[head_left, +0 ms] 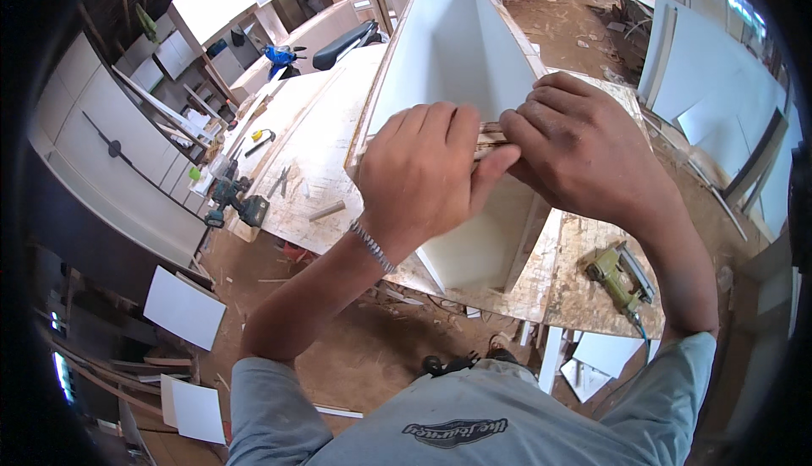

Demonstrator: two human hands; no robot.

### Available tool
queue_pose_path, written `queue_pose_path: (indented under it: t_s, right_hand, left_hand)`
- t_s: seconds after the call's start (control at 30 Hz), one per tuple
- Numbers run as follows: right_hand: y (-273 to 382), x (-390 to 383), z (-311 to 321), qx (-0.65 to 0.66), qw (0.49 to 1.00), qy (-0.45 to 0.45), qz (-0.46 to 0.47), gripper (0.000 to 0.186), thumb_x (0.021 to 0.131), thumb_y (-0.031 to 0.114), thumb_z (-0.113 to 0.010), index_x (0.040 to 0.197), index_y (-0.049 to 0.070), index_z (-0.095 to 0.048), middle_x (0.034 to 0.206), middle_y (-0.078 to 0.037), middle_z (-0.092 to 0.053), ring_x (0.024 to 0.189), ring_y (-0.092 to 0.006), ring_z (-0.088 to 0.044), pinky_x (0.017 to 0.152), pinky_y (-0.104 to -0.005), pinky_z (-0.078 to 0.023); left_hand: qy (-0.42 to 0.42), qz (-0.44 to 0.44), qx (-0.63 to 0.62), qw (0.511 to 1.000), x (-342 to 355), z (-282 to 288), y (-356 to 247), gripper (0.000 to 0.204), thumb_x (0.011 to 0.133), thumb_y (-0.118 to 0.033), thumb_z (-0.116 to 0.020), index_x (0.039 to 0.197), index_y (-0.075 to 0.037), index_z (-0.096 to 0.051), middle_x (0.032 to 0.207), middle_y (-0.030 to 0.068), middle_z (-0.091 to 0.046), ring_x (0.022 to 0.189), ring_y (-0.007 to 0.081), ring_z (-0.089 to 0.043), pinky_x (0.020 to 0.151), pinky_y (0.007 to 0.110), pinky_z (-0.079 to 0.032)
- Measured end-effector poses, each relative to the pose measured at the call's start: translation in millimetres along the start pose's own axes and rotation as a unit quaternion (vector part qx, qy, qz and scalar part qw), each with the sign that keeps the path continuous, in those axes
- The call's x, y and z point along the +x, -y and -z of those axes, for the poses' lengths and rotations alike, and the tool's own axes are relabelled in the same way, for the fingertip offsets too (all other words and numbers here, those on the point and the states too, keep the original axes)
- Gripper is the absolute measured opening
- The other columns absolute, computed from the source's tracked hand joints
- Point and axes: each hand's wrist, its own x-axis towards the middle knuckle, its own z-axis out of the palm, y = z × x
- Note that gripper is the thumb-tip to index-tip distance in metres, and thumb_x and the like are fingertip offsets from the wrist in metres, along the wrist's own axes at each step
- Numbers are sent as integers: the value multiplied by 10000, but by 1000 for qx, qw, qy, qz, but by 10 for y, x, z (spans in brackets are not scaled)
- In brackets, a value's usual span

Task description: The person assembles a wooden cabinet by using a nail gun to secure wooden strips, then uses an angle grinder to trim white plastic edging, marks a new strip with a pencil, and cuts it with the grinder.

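A long open wooden box with white inner panels [448,39] stands on the workbench [321,111]. My left hand [423,166] is closed over its near top edge, fingers curled over the rim and thumb along the layered wooden edge [491,138]. Just to the right, my right hand [575,145] grips the same edge with curled fingertips. Both hands hide much of that edge. Below them is a pale lower panel [474,254]. A green pneumatic nail gun [616,284] with a hose lies on the bench by my right forearm.
A cordless drill [241,204], pliers [279,180] and a yellow tape measure [258,136] lie on the bench's left. Behind are a blue scooter [283,60] and cabinets [211,1]. White boards [702,94] lean at right; offcuts [182,305] lie below at left.
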Motion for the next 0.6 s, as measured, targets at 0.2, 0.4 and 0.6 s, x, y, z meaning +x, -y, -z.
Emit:
queue_pose_path:
  t_s: [0.2,0.4,0.6]
  right_hand:
    - [-70,21,-27,87,995,-19,-55,287,763,274,-778,870,43,-645,829,-130,-626,864,-335,-643,933,-452,-503]
    - [-116,63,-24,162,985,18,-56,310,761,238,-834,914,30,-663,797,-112,-647,804,-331,-650,943,-474,-533]
    - [-103,94,-21,144,989,39,-6,291,725,153,-845,911,43,-650,797,-91,-636,811,-327,-640,776,-441,-531]
  left_hand:
    - [-36,28,18,999,31,-120,-4,437,1028,-433,-554,743,-106,-607,612,63,-573,542,258,-613,479,385,-486]
    - [-43,49,-7,998,53,-108,15,428,1018,-375,-577,686,-106,-604,559,73,-582,487,256,-631,432,368,-498]
    - [-36,75,-20,996,64,-74,5,435,994,-346,-598,627,-113,-608,513,91,-597,434,260,-609,419,373,-488]
